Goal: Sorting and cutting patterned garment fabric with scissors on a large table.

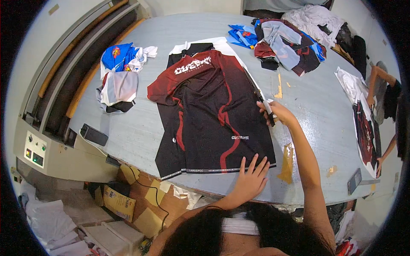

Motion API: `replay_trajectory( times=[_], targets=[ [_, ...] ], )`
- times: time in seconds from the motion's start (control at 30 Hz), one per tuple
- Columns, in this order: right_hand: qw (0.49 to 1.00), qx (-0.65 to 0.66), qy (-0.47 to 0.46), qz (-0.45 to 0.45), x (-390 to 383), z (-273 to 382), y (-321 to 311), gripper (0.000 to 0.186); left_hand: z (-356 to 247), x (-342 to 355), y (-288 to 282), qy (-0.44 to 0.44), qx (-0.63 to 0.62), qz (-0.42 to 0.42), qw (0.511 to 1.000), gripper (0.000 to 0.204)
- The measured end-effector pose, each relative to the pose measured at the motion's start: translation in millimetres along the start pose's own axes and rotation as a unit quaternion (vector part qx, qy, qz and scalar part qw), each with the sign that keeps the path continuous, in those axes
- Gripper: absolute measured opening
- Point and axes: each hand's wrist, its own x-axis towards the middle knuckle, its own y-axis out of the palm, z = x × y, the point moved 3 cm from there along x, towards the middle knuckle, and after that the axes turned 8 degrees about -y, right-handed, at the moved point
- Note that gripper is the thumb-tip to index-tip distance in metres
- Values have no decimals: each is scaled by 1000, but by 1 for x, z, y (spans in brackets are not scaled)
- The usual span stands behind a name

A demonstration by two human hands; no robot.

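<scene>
garment panels (203, 109): matt cloth | scissors (268, 108): metal | tabletop (309, 111): smooth, glossy | carton (117, 203): cardboard

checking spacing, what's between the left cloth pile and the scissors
In the head view, bare table, then the black-and-red printed fabric, lie between the cloth pile and the scissors.

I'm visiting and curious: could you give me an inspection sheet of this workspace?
Surface: pale table with tape patches.
Job's things: black and red shirt, spread out; scissors at its right edge.
Clutter: garment pile at left, larger pile at far side, phone-like device at right.
Hands: left hand spread on the hem; right hand holding the scissors.
Cables: dark cable below the table's near-left edge.
Surroundings: machine with control panel at left; another person at right.
</scene>
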Motion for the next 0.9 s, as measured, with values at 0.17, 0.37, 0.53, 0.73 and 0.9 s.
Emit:
replay_trajectory(
  times=[0.17, 0.37, 0.53, 0.73, 0.9],
  targets=[
    [999, 13, 47, -6, 4, 19, 6, 56, 0, 0, -1, -2, 0, -3, 1000, 51],
    [1000, 3, -9, 30, 16, -5, -5, 61, -1, 0, -5, -3, 0, 9, 1000, 51],
    [999, 0, 35, 15, 18, 13, -3, 60, 1, 1, -4, -7, -7, 23, 1000, 51],
    [999, -29, 12, -11, 41, 6, 1, 58, -1, 2, -4, -13, -26, 30, 999, 51],
    [1000, -2, 9, 13, 40, 11, -3, 61, 2, 1, -6, -13, -39, 29, 999, 51]
  ],
)
